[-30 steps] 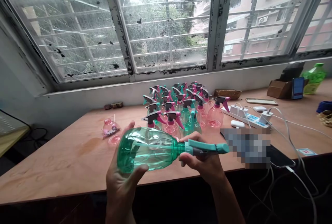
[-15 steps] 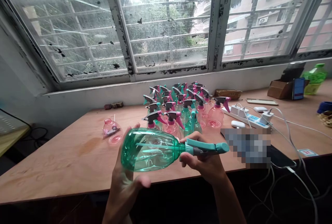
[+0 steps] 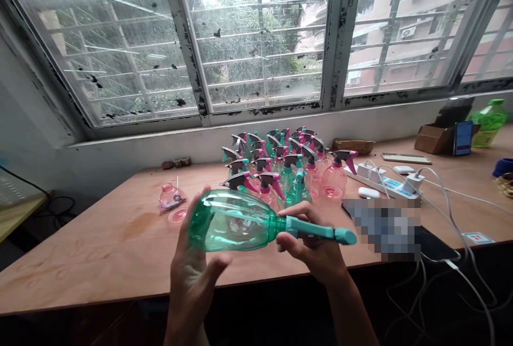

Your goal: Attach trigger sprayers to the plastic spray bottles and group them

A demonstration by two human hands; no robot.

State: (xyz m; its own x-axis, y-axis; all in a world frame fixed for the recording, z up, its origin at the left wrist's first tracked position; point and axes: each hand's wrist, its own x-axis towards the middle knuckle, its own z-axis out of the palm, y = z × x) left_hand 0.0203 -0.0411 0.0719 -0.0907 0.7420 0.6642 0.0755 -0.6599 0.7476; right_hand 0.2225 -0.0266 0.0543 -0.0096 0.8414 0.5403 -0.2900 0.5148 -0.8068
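Observation:
I hold a clear green spray bottle [image 3: 232,221] sideways above the near edge of the wooden table [image 3: 92,250]. My left hand [image 3: 192,276] cups the bottle's round body from below, thumb and fingers around it. My right hand [image 3: 316,250] is closed on the neck and the teal trigger head [image 3: 320,231], which points right. Behind the bottle stands a cluster of several pink and green spray bottles [image 3: 280,167] with grey, pink and teal heads.
A pink bottle [image 3: 171,200] lies on its side at the left. A white power strip [image 3: 385,183] with cables, a blurred patch [image 3: 382,225], a cardboard box [image 3: 435,137], a phone [image 3: 463,137] and a green bottle [image 3: 487,118] are at the right. Barred windows line the back.
The green bottle has turned in my hands and risen slightly. My left hand shifted its grip on the body; my right hand stayed on the neck.

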